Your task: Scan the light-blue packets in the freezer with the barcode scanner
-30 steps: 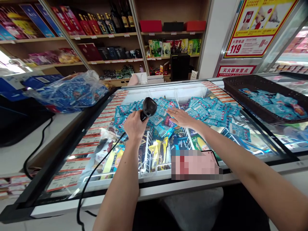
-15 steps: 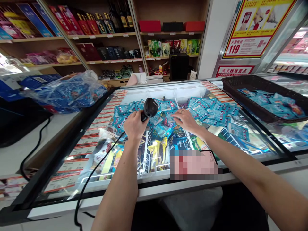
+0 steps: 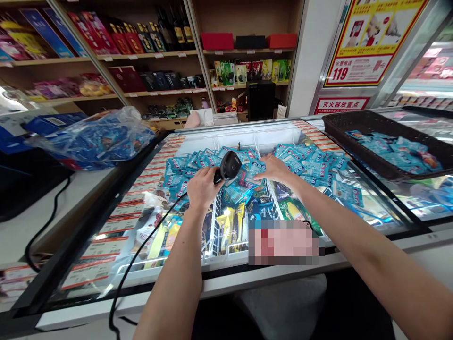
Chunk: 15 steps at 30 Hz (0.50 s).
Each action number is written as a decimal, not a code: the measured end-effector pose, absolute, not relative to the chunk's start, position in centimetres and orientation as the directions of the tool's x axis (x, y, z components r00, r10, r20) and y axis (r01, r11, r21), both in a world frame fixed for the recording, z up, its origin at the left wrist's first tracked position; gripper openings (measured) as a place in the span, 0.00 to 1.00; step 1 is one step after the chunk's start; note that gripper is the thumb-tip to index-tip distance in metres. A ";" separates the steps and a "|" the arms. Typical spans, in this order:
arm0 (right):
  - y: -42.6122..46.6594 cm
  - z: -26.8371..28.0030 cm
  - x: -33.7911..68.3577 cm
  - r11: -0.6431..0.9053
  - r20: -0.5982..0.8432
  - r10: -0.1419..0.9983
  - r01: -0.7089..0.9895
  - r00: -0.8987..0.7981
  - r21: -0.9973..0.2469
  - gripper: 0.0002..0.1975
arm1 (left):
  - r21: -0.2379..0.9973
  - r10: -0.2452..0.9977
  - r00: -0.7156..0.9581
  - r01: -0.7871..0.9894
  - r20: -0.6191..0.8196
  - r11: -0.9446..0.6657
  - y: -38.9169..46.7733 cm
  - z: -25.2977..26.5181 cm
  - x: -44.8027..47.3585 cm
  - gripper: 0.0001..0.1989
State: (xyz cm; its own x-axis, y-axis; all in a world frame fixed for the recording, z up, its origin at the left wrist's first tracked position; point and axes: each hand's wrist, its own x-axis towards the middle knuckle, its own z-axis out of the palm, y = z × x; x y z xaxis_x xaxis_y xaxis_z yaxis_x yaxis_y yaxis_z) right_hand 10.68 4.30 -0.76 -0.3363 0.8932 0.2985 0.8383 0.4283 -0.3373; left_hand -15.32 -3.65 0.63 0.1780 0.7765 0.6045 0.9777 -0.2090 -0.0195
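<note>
My left hand (image 3: pixel 202 187) is wrapped around the handle of a black barcode scanner (image 3: pixel 230 166), its head tilted up over the packets. A black cable (image 3: pixel 152 231) trails from it toward the lower left. My right hand (image 3: pixel 274 169) reaches over the blue packets (image 3: pixel 257 167), thumb and fingers apart at the edge of one of them. Whether the fingertips press on that packet is hard to make out. More blue packets (image 3: pixel 307 163) lie spread on the right part of the freezer's glass, and others (image 3: pixel 180 165) lie in a heap at the left.
Below the packets, the chest freezer (image 3: pixel 141 288) shows yellow-wrapped ice creams (image 3: pixel 231 222) in wire baskets. A blurred-out phone (image 3: pixel 286 243) rests on the front edge. To the right stands a brown basket (image 3: pixel 334 130) with blue packets, to the left a plastic bag (image 3: pixel 116 137).
My left hand and the scanner have moved slightly right and upward. My right hand has shifted a little, its fingers spreading wider beside a blue packet. The view has turned slightly.
</note>
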 end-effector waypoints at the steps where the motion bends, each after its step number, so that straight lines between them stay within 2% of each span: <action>1: 4.2 -0.8 11.1 0.385 0.317 0.909 0.834 -0.270 -0.395 0.32 | -0.024 0.772 0.183 0.977 0.608 -0.213 -3.6 0.6 -15.3 0.16; 4: 3.8 -1.3 12.7 0.294 0.349 0.934 0.715 -0.075 -0.634 0.18 | -0.031 0.767 0.211 0.970 0.606 -0.242 -3.7 0.7 -14.9 0.16; 6: 3.5 -1.8 13.8 0.246 0.305 0.952 0.531 0.024 -0.811 0.15 | -0.040 0.770 0.249 0.959 0.587 -0.279 -3.9 0.7 -14.4 0.17; 8: 3.2 -2.5 14.7 0.213 0.248 0.967 0.330 0.067 -0.920 0.16 | -0.059 0.771 0.305 0.942 0.559 -0.330 -4.0 0.7 -13.9 0.16; 11: 2.8 -3.4 15.3 0.220 0.231 0.971 0.161 0.056 -0.962 0.18 | -0.080 0.763 0.372 0.917 0.529 -0.392 -4.1 0.6 -13.1 0.15; 15: 2.7 -3.9 15.4 0.222 0.229 0.973 0.128 0.039 -0.967 0.20 | -0.063 0.766 0.382 0.909 0.517 -0.411 -4.0 0.5 -12.8 0.15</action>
